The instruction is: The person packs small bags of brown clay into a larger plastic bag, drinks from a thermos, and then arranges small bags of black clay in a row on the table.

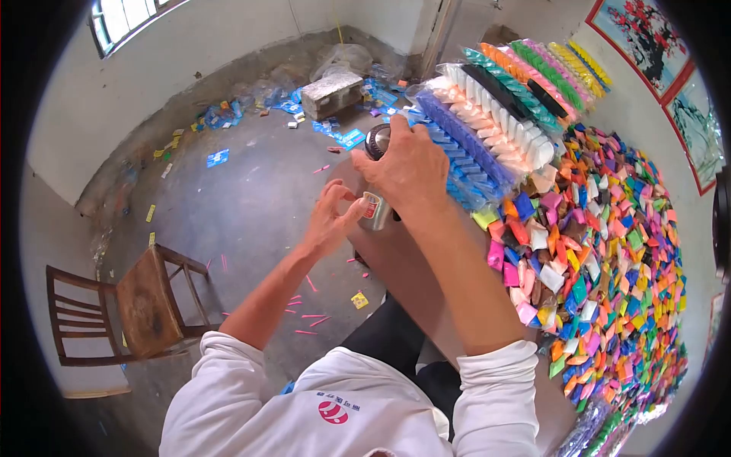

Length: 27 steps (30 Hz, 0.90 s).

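A metal flask (375, 213) with a red-and-white label stands near the narrow far end of the table. My right hand (415, 164) is over it, its fingers closed round a dark, round bottle cap (377, 142). Part of the flask's upper body is hidden behind that hand. On the flask's left side is my left hand (331, 219), fingers bent and apart, with the thumb tip right at the label.
Small colourful packets (601, 266) lie heaped on the table's right (438, 289), below bagged rows of packets (495, 114). A wooden chair (148, 308) stands left. Wrappers (218, 158) and pink sticks litter the floor, with a concrete block (331, 93) farther back.
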Motion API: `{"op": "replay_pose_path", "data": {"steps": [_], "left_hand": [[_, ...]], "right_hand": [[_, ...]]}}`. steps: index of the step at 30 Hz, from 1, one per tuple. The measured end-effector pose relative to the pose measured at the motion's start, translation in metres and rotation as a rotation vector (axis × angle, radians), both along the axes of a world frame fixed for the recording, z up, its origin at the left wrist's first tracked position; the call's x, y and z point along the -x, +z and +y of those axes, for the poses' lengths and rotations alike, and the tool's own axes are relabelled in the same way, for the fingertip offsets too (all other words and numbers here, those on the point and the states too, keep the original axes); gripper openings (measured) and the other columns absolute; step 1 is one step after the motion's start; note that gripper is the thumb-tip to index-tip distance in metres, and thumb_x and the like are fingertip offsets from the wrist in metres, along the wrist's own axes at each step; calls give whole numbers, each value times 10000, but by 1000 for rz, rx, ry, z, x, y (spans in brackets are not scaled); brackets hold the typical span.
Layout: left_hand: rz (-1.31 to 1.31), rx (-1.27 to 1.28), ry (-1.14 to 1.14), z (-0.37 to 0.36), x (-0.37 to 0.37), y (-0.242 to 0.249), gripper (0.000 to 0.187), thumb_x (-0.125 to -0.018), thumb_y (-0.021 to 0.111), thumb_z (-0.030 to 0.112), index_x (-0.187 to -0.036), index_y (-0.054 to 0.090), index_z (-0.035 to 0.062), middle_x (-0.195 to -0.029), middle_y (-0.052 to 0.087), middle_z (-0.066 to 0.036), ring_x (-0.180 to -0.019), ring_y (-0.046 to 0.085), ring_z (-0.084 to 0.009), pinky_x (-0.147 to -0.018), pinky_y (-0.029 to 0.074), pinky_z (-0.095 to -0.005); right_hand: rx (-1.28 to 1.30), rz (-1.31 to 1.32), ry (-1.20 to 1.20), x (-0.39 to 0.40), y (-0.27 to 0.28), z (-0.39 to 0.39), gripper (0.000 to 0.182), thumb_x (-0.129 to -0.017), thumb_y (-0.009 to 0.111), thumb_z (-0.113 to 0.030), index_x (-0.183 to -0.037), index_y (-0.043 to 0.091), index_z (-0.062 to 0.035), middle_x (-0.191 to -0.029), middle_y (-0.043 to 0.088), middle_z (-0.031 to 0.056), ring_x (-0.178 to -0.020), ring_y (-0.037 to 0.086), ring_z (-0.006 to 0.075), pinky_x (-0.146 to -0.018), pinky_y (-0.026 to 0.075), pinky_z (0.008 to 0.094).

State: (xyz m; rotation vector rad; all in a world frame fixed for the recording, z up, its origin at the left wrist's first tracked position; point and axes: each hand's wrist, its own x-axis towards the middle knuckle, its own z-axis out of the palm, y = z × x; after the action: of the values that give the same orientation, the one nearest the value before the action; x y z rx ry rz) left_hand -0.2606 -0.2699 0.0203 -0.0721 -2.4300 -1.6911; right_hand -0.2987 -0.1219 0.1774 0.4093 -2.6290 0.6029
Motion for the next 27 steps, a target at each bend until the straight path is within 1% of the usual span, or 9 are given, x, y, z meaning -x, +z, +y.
{"op": "replay_pose_path", "data": {"steps": [4,7,10,13,16,19,23,26,27], "left_hand": [[-31,104,-58,-1,4,10,638,-879,654,588,-1152,576,17,-1547,329,-281,-1425,384,-398,-994,459,-421],[-11,200,-132,1,4,11,726,-844,668,621,-1208,531,9,-1569,277,-310,-1441,356,-415,-1094,389,-461],[0,285,-171,2,7,16,788,-826,673,626,-1245,482,-14,-1570,256,-327,-1440,352,-430,-1123,350,-467],[157,458,-99,8,16,10,745,-810,728,540,-1235,469,-15,-1495,382,-324,-1342,496,-390,-1045,440,-439],[-8,-89,-239,29,22,18,719,-762,802,433,-1211,462,-13,-1248,612,-268,-1114,663,-307,-899,530,-391],[39,-115,-75,47,14,19,723,-715,854,367,-1195,467,-10,-975,705,-167,-896,717,-232,-778,559,-345],[99,44,-43,46,22,6,767,-685,859,430,-1180,481,-18,-911,712,-170,-861,722,-273,-795,555,-375],[122,134,-92,36,34,-1,791,-667,861,463,-1180,497,-17,-934,711,-186,-873,720,-298,-809,551,-395],[116,130,-98,36,33,3,798,-662,862,473,-1181,502,-16,-938,711,-189,-875,720,-306,-814,550,-402]], "right_hand": [[-87,-19,-25,-6,3,5,607,-759,785,-463,-1088,612,17,-946,659,218,-774,719,349,-698,579,421],[-226,-34,-45,-9,13,5,657,-815,719,-546,-1103,616,35,-898,685,202,-770,727,321,-694,577,403],[-350,-83,-19,-4,23,6,704,-854,650,-610,-1094,628,51,-850,713,176,-782,733,298,-694,574,397],[-417,-89,28,2,30,9,680,-855,640,-612,-1036,657,43,-823,730,156,-793,737,286,-699,573,408],[-423,-86,50,5,32,11,597,-831,666,-560,-970,682,20,-823,734,154,-803,736,293,-714,573,418],[-383,-118,79,7,36,15,514,-791,690,-494,-948,692,-5,-827,733,156,-806,730,314,-736,571,429],[-373,-171,227,19,34,26,579,-803,643,-564,-992,659,-16,-896,728,174,-878,707,361,-800,539,465],[-301,-245,483,31,36,38,606,-786,653,-554,-1086,663,-27,-962,717,178,-948,692,342,-827,531,442],[-337,-219,396,28,39,38,609,-772,657,-526,-1130,656,-34,-977,712,182,-964,685,336,-833,528,433]]}}
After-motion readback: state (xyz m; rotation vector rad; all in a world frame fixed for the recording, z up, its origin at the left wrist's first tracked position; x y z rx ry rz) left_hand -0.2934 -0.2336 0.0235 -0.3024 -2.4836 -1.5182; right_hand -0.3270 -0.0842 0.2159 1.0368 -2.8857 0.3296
